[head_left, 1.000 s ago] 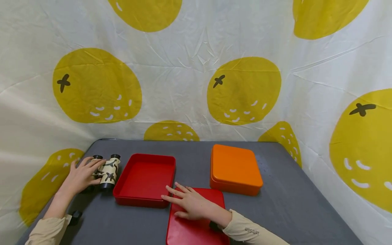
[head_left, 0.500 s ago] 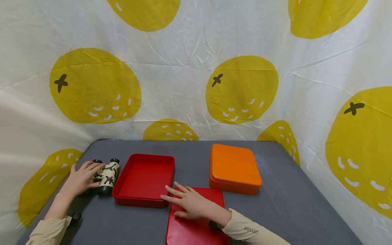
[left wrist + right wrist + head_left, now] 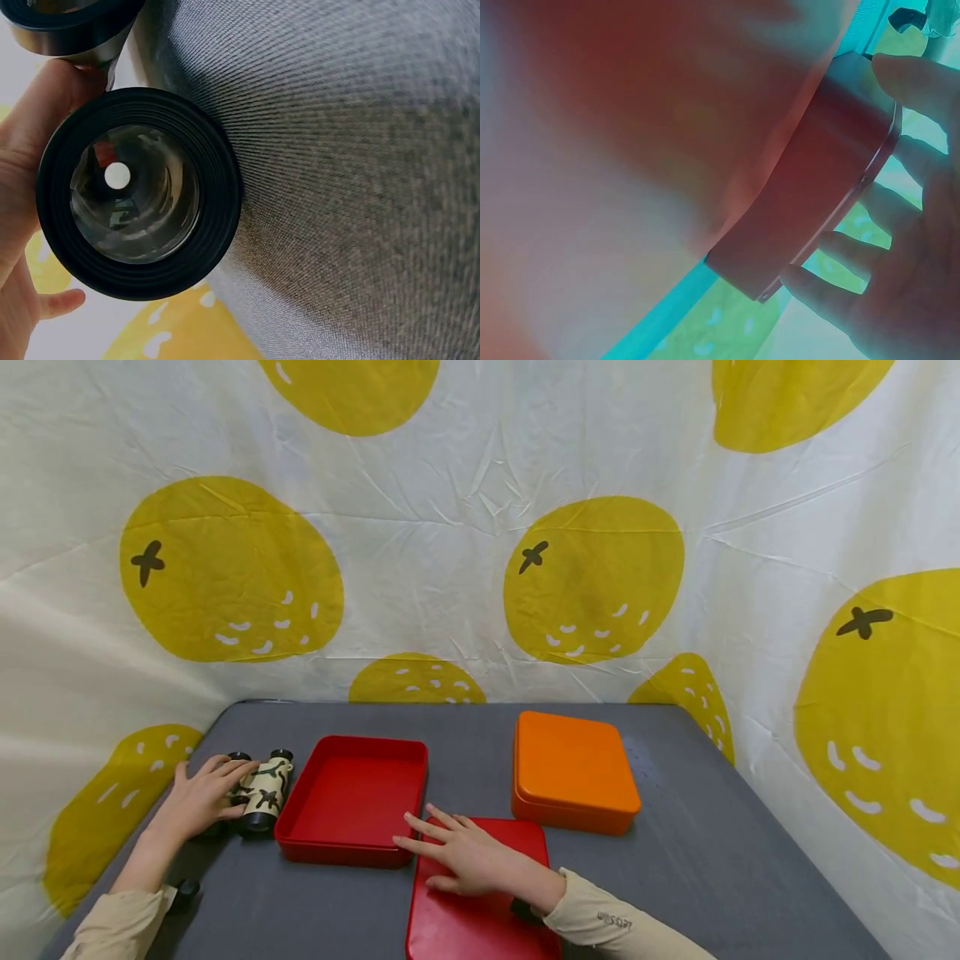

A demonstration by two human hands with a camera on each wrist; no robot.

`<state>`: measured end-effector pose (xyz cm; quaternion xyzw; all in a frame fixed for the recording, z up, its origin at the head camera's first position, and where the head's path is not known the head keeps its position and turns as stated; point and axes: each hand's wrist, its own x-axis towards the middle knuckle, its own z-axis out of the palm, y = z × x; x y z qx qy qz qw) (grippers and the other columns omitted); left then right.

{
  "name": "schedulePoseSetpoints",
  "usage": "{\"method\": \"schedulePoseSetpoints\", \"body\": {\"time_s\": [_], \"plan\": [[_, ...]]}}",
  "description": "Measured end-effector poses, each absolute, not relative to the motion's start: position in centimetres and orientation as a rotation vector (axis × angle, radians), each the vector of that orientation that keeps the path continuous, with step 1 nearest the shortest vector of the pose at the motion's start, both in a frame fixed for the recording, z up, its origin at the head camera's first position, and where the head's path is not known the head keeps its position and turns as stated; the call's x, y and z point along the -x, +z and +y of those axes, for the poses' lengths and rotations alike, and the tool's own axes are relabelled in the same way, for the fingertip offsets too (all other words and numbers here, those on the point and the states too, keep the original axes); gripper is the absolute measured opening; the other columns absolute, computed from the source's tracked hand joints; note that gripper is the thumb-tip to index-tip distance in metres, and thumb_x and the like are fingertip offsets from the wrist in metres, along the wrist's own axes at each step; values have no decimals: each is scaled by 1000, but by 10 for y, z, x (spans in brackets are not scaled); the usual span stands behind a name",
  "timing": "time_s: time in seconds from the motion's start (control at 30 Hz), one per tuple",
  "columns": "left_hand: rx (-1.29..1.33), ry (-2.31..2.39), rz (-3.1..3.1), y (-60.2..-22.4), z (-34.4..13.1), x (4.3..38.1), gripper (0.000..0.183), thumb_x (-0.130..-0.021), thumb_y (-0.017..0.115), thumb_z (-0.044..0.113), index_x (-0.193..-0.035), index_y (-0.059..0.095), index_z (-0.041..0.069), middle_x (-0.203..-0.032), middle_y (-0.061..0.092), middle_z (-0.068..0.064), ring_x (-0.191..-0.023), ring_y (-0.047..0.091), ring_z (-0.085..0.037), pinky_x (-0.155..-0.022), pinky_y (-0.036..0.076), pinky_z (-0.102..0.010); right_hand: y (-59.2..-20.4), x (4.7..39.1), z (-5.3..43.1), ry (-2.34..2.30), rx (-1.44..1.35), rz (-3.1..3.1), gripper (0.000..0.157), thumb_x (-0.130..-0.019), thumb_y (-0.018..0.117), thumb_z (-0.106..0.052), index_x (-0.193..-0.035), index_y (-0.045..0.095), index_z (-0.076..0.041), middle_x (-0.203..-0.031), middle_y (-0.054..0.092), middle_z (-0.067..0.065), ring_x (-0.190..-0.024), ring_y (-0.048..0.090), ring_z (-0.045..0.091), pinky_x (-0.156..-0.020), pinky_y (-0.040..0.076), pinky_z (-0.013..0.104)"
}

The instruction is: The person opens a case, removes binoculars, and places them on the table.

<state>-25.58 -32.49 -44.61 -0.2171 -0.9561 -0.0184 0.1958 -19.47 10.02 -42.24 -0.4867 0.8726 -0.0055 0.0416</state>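
At the table's left side, my left hand (image 3: 198, 797) grips a pair of camouflage-patterned binoculars (image 3: 264, 789) from above, over the left barrel. The left wrist view shows a big black-rimmed lens (image 3: 139, 195), with the thumb (image 3: 56, 97) between the two barrels and one finger (image 3: 60, 304) sticking out to the side. My right hand (image 3: 472, 860) rests with spread fingers over a flat red lid (image 3: 480, 931). Its fingertips reach the near right corner of an open red box (image 3: 345, 853). Seen from the right wrist, those fingers (image 3: 840, 251) lie along the box's wall.
An orange box (image 3: 577, 768), lid on, sits at the right beyond the red lid. The grey tabletop (image 3: 675, 860) ends at a white curtain (image 3: 442, 568) printed with yellow fruit, which hangs behind and at both sides.
My left hand and the binoculars shifted slightly toward me in the first half second, then stayed still. The right hand, red lid and boxes keep their places.
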Motion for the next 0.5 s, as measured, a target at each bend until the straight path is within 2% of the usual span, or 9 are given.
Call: {"method": "schedulePoseSetpoints", "body": {"time_s": [0.5], "plan": [[605,-47,-2694,-448,-324,257,63,-61,76,32,-116,55,10,-110,61,-12,-101,44,-30,-78,19,-77,-425,197,102,-17,1508,2657,69,-88,50,-41,-143,11,-32,-151,14,0,-136,19,31,-98,39,39]]}}
